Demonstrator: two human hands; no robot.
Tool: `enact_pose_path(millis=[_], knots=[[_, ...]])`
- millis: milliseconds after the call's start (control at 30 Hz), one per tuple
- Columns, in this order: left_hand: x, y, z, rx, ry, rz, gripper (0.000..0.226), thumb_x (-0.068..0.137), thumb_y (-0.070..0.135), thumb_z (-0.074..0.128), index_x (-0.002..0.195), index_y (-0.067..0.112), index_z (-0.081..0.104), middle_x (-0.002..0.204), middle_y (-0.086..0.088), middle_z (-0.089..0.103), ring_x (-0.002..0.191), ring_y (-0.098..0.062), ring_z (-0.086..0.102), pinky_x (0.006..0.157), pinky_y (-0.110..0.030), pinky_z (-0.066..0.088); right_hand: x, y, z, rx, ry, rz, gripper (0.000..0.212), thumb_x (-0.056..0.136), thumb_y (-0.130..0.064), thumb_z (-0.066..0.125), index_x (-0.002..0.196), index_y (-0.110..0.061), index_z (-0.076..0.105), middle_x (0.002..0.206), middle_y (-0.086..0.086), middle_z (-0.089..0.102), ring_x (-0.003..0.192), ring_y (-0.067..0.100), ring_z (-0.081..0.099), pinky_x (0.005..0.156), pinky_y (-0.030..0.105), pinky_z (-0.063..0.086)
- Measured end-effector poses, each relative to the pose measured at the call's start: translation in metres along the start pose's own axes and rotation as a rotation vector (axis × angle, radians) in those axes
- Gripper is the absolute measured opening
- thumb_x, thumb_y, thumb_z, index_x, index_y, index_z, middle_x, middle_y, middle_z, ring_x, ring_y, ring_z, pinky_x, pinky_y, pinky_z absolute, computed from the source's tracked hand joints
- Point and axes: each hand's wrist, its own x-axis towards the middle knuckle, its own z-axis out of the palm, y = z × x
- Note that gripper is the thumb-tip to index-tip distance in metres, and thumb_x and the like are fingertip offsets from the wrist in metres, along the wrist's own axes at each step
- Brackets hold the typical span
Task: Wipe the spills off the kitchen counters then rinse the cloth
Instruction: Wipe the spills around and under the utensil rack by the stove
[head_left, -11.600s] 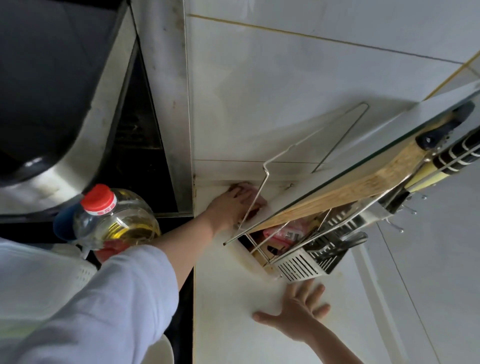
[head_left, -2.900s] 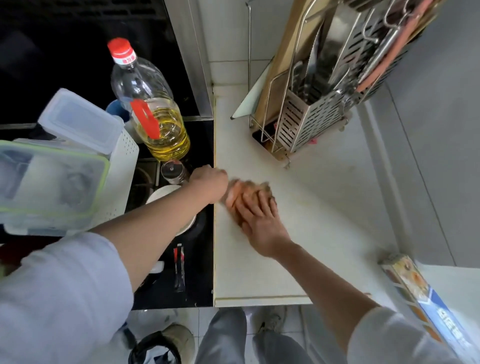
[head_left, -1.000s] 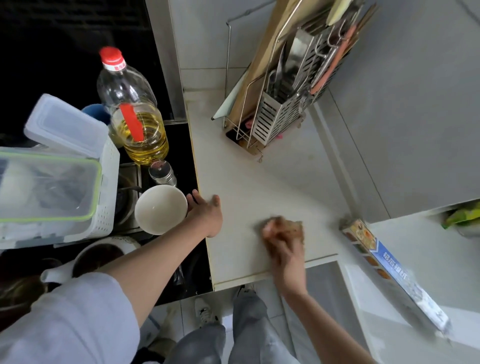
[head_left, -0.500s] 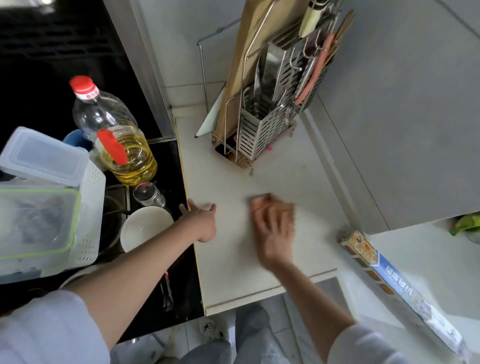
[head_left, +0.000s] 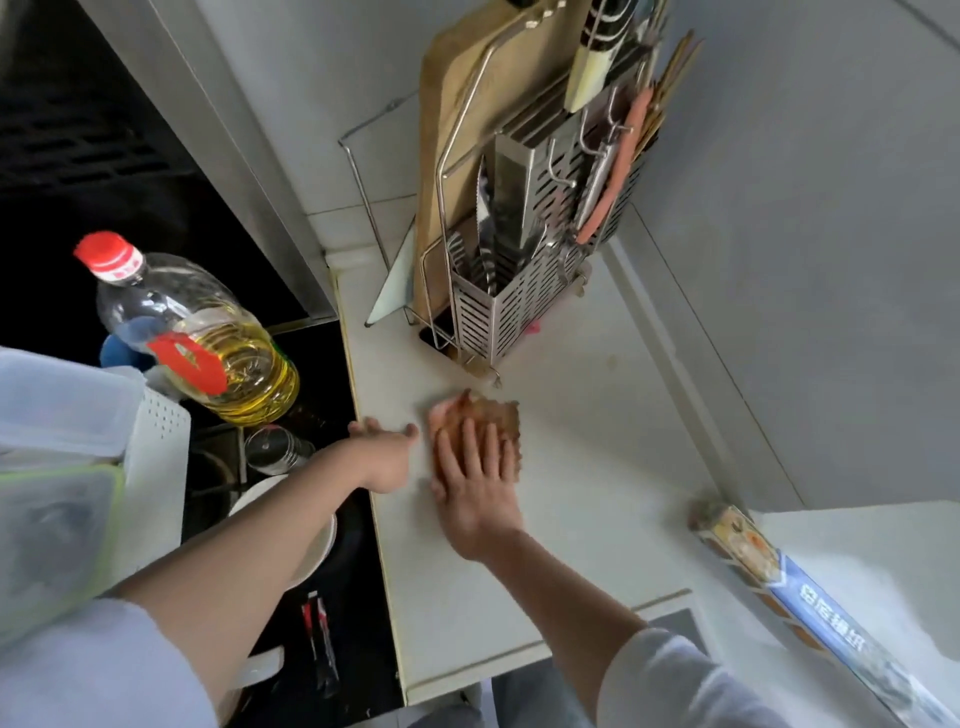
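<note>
Orange cloth (head_left: 475, 421) pressed flat under open right hand (head_left: 475, 488) for wiping worktop (head_left: 571, 467); left hand (head_left: 382, 457) relaxed, empty, bracing at edge

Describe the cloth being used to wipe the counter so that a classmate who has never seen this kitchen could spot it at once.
Start at the metal utensil rack standing at the back of the pale counter. Just in front of it, the cloth lies flat under the spread fingers of the right hand. It is the only orange-brown, wavy-edged thing on the white surface.
</note>
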Motion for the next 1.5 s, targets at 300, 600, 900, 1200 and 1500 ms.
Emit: enact_pose_path(millis=[300, 600, 900, 1200, 1500], knots=[[0.015, -0.007, 0.008, 0.055, -0.065, 0.043, 0.069, 0.099, 0.01, 0.029, 0.156, 0.028, -0.006, 0.157, -0.033, -0.018, 0.144, -0.055, -0.014, 0.115, -0.063, 0.016, 0.022, 0.184, -0.061, 0.067, 0.056, 0.45, 0.06, 0.101, -0.052, 0.013, 0.157, -0.034, 0.002, 0.166, 0.009, -0.002, 0.152, 0.037, -0.005, 0.121, 0.05, -0.009], [-0.016, 0.004, -0.008, -0.233, 0.126, 0.016, 0.102, 0.085, 0.076, 0.048, 0.159, 0.026, 0.0, 0.162, -0.022, 0.008, 0.148, -0.046, 0.007, 0.118, -0.05, 0.023, 0.021, 0.102, -0.101, 0.002, -0.299, 0.007, 0.048, 0.102, -0.045, 0.031, 0.15, -0.046, 0.028, 0.164, -0.006, 0.02, 0.151, 0.023, 0.013, 0.122, 0.045, 0.012], [-0.072, 0.078, -0.058, -0.878, 0.873, 0.209, 0.127, 0.062, 0.072, 0.077, 0.154, 0.031, 0.0, 0.153, -0.009, 0.028, 0.129, -0.03, 0.051, 0.098, -0.042, 0.052, 0.087, 0.163, -0.258, 0.854, 0.218, 0.201, 0.087, 0.082, -0.042, 0.077, 0.151, -0.019, 0.029, 0.153, 0.006, 0.039, 0.139, 0.025, 0.041, 0.108, 0.035, 0.039], [-0.058, 0.111, -0.077, -0.998, 1.016, 0.11, 0.126, 0.064, 0.063, 0.082, 0.151, 0.026, 0.0, 0.147, -0.01, 0.038, 0.117, -0.032, 0.06, 0.09, -0.04, 0.054, 0.143, 0.178, -0.279, 0.852, 0.196, 0.113, 0.111, 0.061, -0.019, 0.092, 0.15, -0.02, 0.026, 0.153, 0.005, 0.037, 0.143, 0.028, 0.032, 0.118, 0.051, 0.027], [-0.046, 0.084, -0.09, -0.914, 0.987, 0.162, 0.114, 0.06, 0.062, 0.084, 0.141, 0.022, 0.015, 0.142, -0.011, 0.042, 0.11, -0.032, 0.064, 0.089, -0.043, 0.058, 0.193, 0.217, -0.258, 0.91, 0.175, 0.024, 0.09, 0.044, -0.055, 0.097, 0.122, -0.039, 0.054, 0.124, -0.005, 0.065, 0.119, 0.025, 0.06, 0.098, 0.057, 0.05]])
